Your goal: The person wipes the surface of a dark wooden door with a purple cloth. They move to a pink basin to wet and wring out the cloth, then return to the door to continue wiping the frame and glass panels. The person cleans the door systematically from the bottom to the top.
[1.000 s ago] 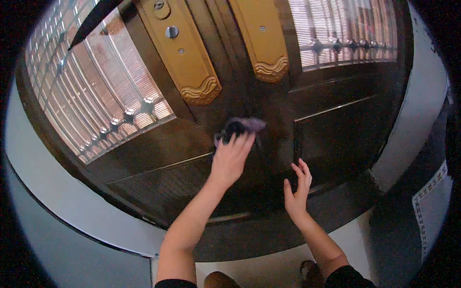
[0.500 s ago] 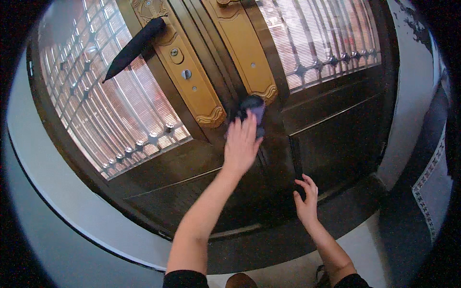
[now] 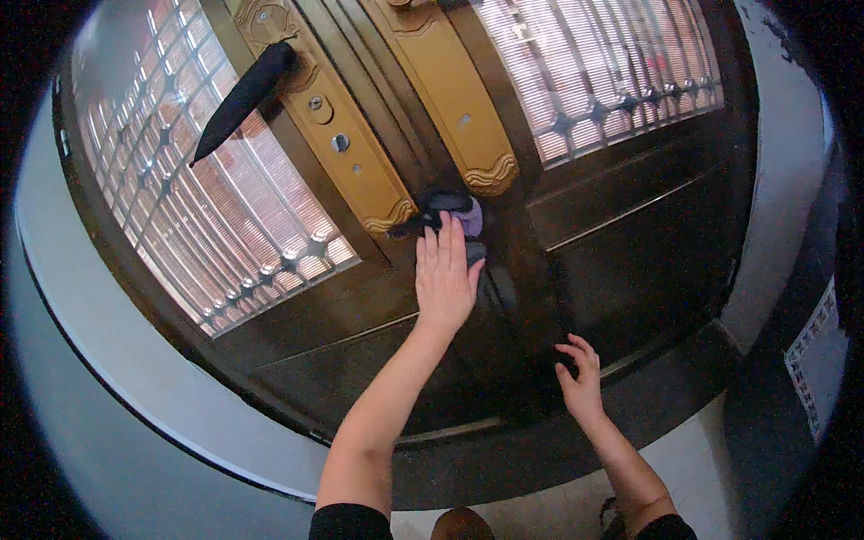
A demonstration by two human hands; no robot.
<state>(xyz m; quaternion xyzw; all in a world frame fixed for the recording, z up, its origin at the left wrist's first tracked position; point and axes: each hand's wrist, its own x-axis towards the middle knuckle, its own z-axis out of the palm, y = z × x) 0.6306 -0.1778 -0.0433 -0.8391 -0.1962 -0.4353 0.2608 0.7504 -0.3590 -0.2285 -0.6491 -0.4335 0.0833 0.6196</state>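
Note:
My left hand presses a dark, purple-grey cloth against the brown double door. The bunched cloth shows above and beside my fingers, just under the lower ends of the two golden lock plates. My fingers point up and lie stretched over it; part of the cloth is hidden beneath them. Lower and to the right, my right hand hangs in front of the door's lower right panel, fingers loosely bent and apart, with nothing in it. Whether its fingertips touch the door, I cannot tell.
A door handle in a black cover sticks out from the left golden plate. The right golden plate is beside it. Ribbed glass panes with metal bars fill both upper leaves. A pale door frame curves along the left.
The door has shifted slightly in the view. My left hand and the cloth have moved a little left along the door. My right hand stays low, nearly in place.

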